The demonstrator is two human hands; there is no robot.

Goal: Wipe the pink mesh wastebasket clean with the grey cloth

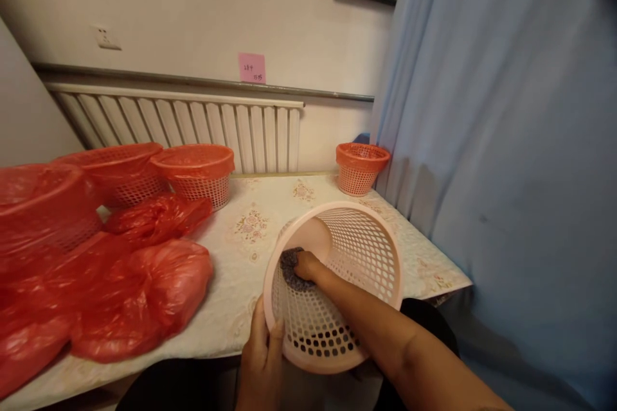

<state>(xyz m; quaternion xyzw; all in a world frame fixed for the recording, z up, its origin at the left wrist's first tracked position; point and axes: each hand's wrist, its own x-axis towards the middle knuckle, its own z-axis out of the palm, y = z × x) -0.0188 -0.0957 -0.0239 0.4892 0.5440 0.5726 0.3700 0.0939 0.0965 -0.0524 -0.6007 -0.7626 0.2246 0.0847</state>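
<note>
A pale pink plastic wastebasket [398, 250] with perforated walls lies tilted at the table's front edge, its mouth facing me. My left hand [264, 347] grips its rim at the lower left, thumb on the inside and fingers behind. Reaching into the basket, my right hand [308, 266] is closed on a dark grey speckled cloth [291, 270]. The cloth is pressed against the inner left wall. Part of the right hand's fingers is hidden in the cloth.
Red plastic bags [139, 295] are heaped on the left of the flowered tablecloth [231, 263]. Baskets lined with red bags stand behind them, among them one basket [202, 189]; another small basket [355, 180] stands at the back right. A blue curtain [506, 141] hangs along the right, and a radiator [207, 122] lines the wall.
</note>
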